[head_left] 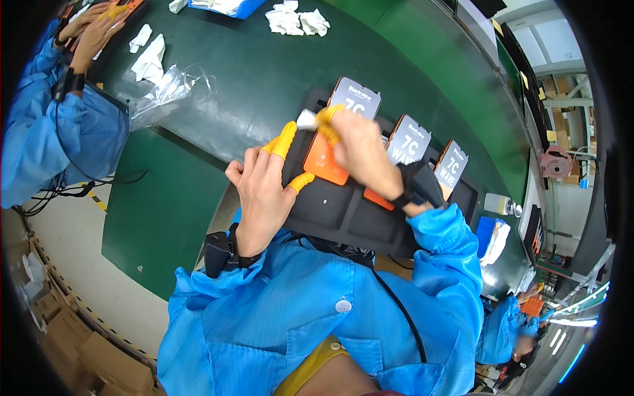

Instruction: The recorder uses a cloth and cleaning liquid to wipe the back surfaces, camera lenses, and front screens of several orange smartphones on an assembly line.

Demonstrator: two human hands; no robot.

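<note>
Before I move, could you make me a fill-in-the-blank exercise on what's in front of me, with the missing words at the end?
1. The right hand holds a wad whose colour is ____.
2. Yellow cots cover ____ digits of the left hand.
3. The tray that bears the phones is ____ in colour.
4. The table has a surface that is ____.

Missing words: white; three; black; green.
</note>
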